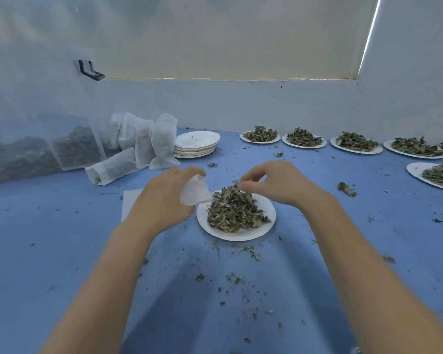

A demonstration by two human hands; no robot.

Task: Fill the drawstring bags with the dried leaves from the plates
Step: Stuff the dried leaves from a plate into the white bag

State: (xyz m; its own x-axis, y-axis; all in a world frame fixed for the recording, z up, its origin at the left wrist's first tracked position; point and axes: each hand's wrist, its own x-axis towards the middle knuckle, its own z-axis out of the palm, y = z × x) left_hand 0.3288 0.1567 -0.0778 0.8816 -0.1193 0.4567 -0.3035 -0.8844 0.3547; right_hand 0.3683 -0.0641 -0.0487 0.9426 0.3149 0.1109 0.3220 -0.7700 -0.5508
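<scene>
While my left hand grips the bag, my right fingers pinch leaves; next, into its mouth.

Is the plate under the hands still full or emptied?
Full: the plate holds a heaped pile of dried leaves, rim showing around it.

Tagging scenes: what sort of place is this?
Likely a small herb-packing workbench: blue table with plates of dried leaves, stacked empty plates, and filled bags against a wall.
</scene>
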